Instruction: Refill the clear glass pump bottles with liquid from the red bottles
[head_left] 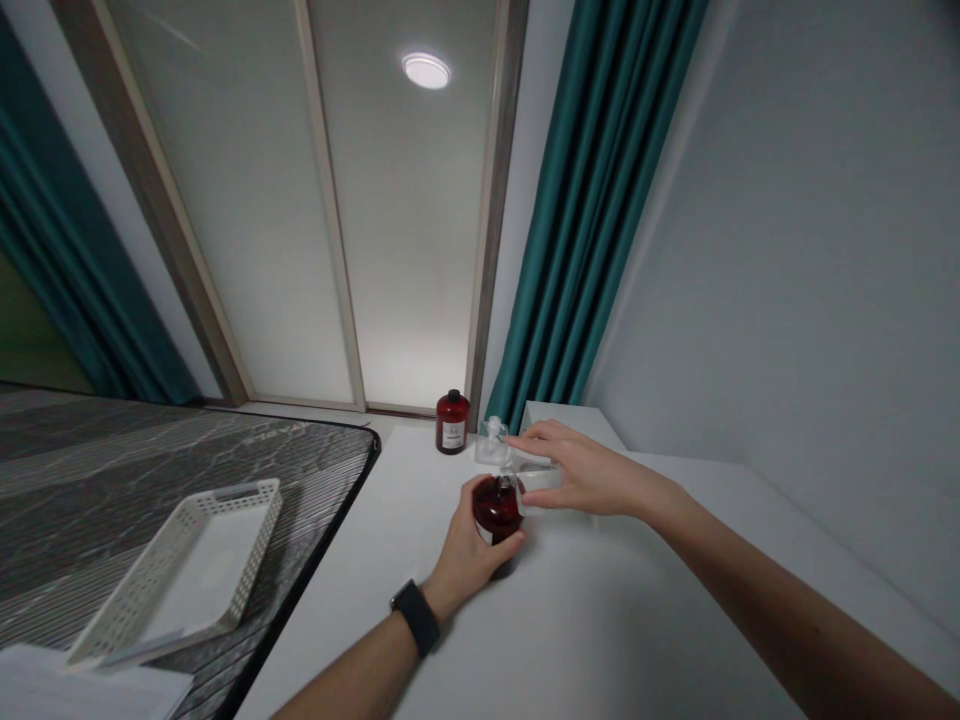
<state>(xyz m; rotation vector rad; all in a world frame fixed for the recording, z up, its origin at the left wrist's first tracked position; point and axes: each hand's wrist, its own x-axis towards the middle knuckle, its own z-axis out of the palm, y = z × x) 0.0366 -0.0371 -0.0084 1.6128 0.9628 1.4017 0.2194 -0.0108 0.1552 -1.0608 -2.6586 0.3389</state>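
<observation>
On the white bench (pixel 562 640), we have the near red bottle (pixel 493 505) in front of us, with the left hand (pixel 466 550) wrapped around its body, thumb on the near side. The right hand (pixel 581 468) grips a clear container (pixel 540 478) laid over almost level, its narrow end directed at the neck of that bottle; the thumb lies below and the forefinger reaches out above. We cannot tell whether the two necks touch, nor whether any liquid is passing. Beyond the hands, a clear bottle (pixel 493 446) with a white top stands close to the forefinger, and we cannot confirm contact between them. The far red bottle (pixel 452 425), with a black cap and white label, stands upright to its left. We judge the step in hand to be a transfer from the container into the near red bottle. To perform it well, we should brace the bottle with the left hand, align the container's outlet with the centre of the neck, and raise its base gradually so that the flow remains thin. We should watch the fill level, since the dark red wall may hide it, and lower the base at the first sign of overflow. We should also hold the forefinger clear of the white top, because a sideways knock could tip that clear bottle.
</observation>
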